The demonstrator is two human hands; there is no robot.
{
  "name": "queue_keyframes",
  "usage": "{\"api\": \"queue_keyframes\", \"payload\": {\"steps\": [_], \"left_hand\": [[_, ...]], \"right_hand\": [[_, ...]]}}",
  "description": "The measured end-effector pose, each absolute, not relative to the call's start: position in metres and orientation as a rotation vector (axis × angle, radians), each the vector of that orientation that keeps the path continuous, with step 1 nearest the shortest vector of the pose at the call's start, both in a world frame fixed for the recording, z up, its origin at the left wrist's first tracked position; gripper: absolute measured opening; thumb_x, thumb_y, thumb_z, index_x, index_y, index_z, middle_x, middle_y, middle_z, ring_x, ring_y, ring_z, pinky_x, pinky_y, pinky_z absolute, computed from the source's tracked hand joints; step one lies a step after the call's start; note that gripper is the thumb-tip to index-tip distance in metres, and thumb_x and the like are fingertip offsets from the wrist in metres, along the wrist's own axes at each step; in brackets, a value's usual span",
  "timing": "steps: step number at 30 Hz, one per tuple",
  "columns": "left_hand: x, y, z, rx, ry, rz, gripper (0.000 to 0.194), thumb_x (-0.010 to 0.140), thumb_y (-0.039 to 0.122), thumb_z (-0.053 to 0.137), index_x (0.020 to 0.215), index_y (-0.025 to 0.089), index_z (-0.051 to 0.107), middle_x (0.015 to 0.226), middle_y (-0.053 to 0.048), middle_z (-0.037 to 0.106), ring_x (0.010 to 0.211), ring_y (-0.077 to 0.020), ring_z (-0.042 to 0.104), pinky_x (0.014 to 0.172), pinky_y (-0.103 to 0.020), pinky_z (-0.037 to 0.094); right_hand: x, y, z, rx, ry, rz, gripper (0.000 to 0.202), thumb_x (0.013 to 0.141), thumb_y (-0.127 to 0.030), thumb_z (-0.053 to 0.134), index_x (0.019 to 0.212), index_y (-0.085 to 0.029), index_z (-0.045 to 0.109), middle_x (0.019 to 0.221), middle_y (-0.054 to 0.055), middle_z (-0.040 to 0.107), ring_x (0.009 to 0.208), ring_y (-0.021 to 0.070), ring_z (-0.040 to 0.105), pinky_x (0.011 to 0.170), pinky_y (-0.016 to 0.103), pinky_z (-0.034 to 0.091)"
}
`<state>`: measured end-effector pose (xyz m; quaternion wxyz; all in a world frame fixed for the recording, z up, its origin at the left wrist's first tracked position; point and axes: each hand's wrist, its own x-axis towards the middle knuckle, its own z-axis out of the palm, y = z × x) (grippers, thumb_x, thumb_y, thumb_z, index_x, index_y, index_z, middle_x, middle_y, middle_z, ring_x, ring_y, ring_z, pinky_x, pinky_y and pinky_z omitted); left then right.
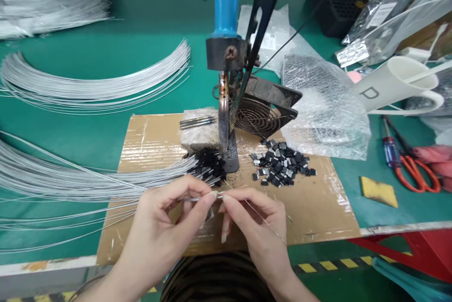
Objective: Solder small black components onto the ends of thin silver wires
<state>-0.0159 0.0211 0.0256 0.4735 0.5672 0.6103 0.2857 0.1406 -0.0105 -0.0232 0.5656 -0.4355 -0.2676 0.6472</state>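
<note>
My left hand (176, 226) is closed in a pinch on a thin grey-white cable, near its end. Its fingertips almost meet those of my right hand (256, 219), which is also pinched. A thin silvery wire (265, 223) crosses my right hand and sticks out past its fingers on both sides. Whatever lies between the right fingertips is too small to make out. Beyond the left hand lies a bundle of grey-white cables (155, 170), with black ends (208, 165). A soldering iron (223, 118) in a stand points down just beyond the hands.
Small black connectors (282, 165) lie piled on the cardboard (318, 208). A fan (263, 109) stands behind the iron, beside bubble wrap (325, 104). More cables (106, 87) lie at the left. At the right are a white mug (391, 85), a yellow sponge (378, 191) and orange-handled scissors (416, 175).
</note>
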Motion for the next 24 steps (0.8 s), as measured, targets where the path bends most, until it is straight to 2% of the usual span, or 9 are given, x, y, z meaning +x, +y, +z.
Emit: {"api": "queue_keyframes", "payload": {"steps": [10,16,24], "left_hand": [[-0.009,0.015,0.026,1.27,1.552,0.705,0.023,0.091,0.041,0.071,0.078,0.022,0.074,0.06,0.003,0.058,0.054,-0.0103,0.046,0.051,-0.025,0.028],[-0.018,0.01,0.013,1.425,1.463,0.739,0.022,0.097,0.038,0.067,0.082,0.022,0.072,0.06,0.003,0.058,0.05,-0.0103,0.045,0.046,-0.024,0.028],[-0.014,0.007,0.009,1.531,1.48,0.791,0.02,0.098,0.033,0.066,0.082,0.023,0.071,0.061,0.004,0.059,0.05,-0.0106,0.047,0.046,-0.023,0.034]], "right_hand": [[0.145,-0.008,-0.027,-0.941,-0.574,1.646,0.009,0.095,-0.029,0.079,0.097,-0.025,0.087,0.078,-0.001,0.078,0.05,0.0057,0.065,0.052,0.015,0.059],[0.145,-0.008,-0.027,-0.924,-0.501,1.708,0.011,0.094,-0.031,0.08,0.092,-0.022,0.085,0.073,-0.002,0.076,0.047,0.0049,0.064,0.049,0.014,0.056],[0.14,-0.006,-0.024,-0.9,-0.398,1.709,0.013,0.089,-0.031,0.083,0.083,-0.02,0.085,0.067,-0.002,0.074,0.042,0.005,0.061,0.044,0.014,0.052]]}}
